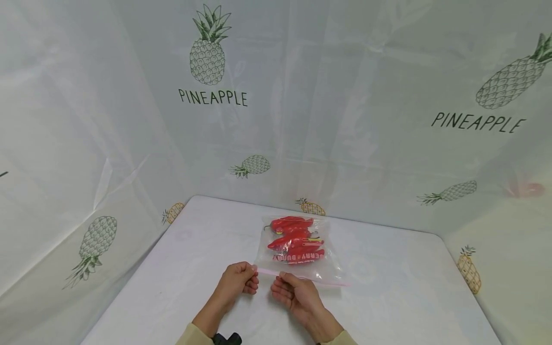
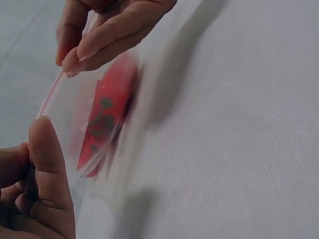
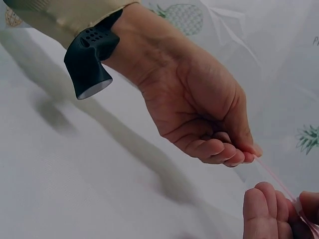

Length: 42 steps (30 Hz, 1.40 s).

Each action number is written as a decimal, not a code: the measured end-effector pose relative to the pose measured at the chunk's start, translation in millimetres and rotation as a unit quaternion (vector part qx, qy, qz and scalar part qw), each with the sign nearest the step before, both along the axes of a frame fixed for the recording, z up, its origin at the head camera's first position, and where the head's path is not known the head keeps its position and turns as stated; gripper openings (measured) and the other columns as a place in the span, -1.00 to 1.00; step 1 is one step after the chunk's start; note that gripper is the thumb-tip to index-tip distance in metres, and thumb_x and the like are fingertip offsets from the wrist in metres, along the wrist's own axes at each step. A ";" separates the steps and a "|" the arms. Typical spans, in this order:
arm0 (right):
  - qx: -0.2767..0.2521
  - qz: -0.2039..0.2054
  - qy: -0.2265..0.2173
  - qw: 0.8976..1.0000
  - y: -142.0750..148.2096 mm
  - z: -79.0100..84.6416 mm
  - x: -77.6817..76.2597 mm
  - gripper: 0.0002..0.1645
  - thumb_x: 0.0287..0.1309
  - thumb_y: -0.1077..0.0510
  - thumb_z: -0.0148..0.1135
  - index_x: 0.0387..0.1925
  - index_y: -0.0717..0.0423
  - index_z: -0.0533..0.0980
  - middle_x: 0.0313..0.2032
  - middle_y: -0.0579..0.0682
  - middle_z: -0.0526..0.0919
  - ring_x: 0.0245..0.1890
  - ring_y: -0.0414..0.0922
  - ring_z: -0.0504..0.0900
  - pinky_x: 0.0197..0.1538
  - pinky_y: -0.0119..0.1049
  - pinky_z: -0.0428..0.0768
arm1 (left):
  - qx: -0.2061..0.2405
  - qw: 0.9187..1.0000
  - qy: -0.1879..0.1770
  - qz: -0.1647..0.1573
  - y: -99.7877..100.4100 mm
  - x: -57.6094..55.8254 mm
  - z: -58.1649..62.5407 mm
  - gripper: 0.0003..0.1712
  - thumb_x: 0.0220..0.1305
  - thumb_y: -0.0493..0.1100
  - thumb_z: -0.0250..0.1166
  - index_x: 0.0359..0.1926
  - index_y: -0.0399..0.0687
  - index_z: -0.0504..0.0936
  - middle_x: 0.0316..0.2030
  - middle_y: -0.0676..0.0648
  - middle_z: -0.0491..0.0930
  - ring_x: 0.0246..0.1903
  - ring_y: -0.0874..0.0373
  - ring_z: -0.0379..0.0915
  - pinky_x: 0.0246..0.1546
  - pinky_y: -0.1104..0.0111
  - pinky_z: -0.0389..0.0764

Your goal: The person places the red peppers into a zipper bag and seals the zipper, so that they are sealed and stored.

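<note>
A clear zip bag [image 1: 334, 268] with several red peppers [image 1: 293, 239] inside lies on the table, its pink zip strip [image 1: 332, 284] facing me. My left hand [image 1: 235, 282] pinches the strip's left end between thumb and forefinger. A short way to the right, my right hand [image 1: 299, 299] pinches the same strip, its other fingers loosely curled. In the left wrist view the pink strip [image 2: 50, 97] runs taut between both hands, with a blurred red pepper [image 2: 112, 94] behind. A small pale piece [image 3: 297, 204] shows on the strip at my right thumb in the right wrist view.
The white table [image 1: 388, 287] has its far edge just behind the bag. Pale curtains [image 1: 302, 120] printed with pineapples stand behind and along both sides. A black wrist camera mount [image 3: 89, 62] sits on my left wrist.
</note>
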State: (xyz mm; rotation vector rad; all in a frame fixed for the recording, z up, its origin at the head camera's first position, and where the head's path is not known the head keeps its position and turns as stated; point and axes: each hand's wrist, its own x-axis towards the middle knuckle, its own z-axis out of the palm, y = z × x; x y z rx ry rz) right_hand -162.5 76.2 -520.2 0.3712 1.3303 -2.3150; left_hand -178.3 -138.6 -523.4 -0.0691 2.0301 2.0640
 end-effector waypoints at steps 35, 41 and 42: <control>0.016 -0.024 0.001 1.000 20.2 -3.1 3.3 -0.67 0.52 0.07 0.24 -0.01 0.31 0.64 -0.19 0.13 0.83 -0.17 -0.05 0.85 0.08 -0.06 0.78 | 0.000 1.000 -0.002 0.004 -3.2 -0.9 -1.3 -0.65 0.62 -0.17 0.17 -0.19 -0.47 0.57 -0.46 -0.04 0.61 -0.50 0.22 0.60 -0.44 0.40 0.76; 0.018 -0.025 0.000 1.000 25.7 -3.4 5.1 -0.68 0.51 0.09 0.24 -0.02 0.32 0.64 -0.19 0.13 0.83 -0.16 -0.05 0.85 0.09 -0.06 0.78 | 0.004 1.000 -0.001 0.004 -3.6 -0.7 -1.2 -0.66 0.62 -0.19 0.15 -0.20 -0.47 0.56 -0.46 -0.04 0.61 -0.51 0.22 0.59 -0.45 0.40 0.75; 0.018 -0.025 0.000 1.000 26.8 -3.7 5.3 -0.67 0.50 0.10 0.25 -0.02 0.34 0.64 -0.20 0.13 0.83 -0.17 -0.05 0.85 0.08 -0.07 0.78 | 0.004 1.000 0.000 0.004 -3.5 -0.7 -1.1 -0.66 0.62 -0.19 0.15 -0.20 -0.48 0.56 -0.46 -0.04 0.61 -0.50 0.22 0.59 -0.45 0.40 0.75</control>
